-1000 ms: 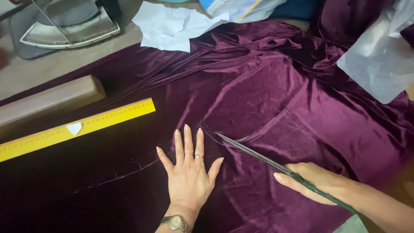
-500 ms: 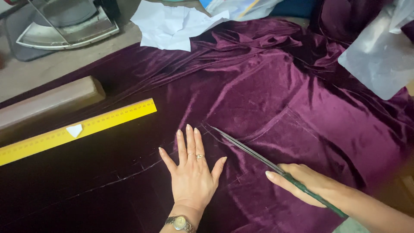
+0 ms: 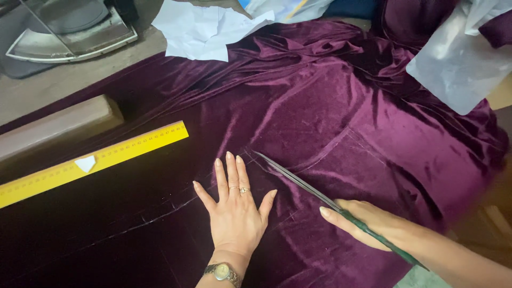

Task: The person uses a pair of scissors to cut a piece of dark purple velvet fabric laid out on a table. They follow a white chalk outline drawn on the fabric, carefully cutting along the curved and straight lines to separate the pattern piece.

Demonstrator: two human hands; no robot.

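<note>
At 9 o'clock a long yellow ruler [image 3: 90, 162] lies aslant on the dark purple velvet cloth [image 3: 341, 122], with a small white chip of chalk [image 3: 86, 163] resting on it; just above it, toward 10 o'clock, a brown wooden block [image 3: 56, 125] lies on the worktop [image 3: 64, 80], partly at the cloth's edge; at 11 o'clock stands a grey metal-and-glass appliance base [image 3: 64, 29]; at 12 o'clock crumpled white paper [image 3: 205, 29] overlaps the cloth's far border.

At 6 o'clock the left hand [image 3: 236, 213] lies flat, palm down, on the cloth; its fingers [image 3: 229, 173] are spread and extended, thumb out toward 3 o'clock; two rings sit on one finger and a wristwatch [image 3: 223, 272] on the wrist; a faint chalk line [image 3: 160, 210] runs across the cloth from 8 o'clock to the hand.

Just beside that hand, toward 4 o'clock, the right hand [image 3: 368, 221] grips the dark green handles of long scissors [image 3: 298, 181]; its fingers are curled and pressed together round the handle; the blades point to 10 o'clock, tip resting at a chalked corner on the cloth close to the left fingertips; whether the blades are parted I cannot tell.

The cloth covers most of the worktop, smooth near the hands and bunched in folds toward 1 o'clock; at 2 o'clock a sheet of pale translucent plastic [image 3: 458, 58] rests on it.
</note>
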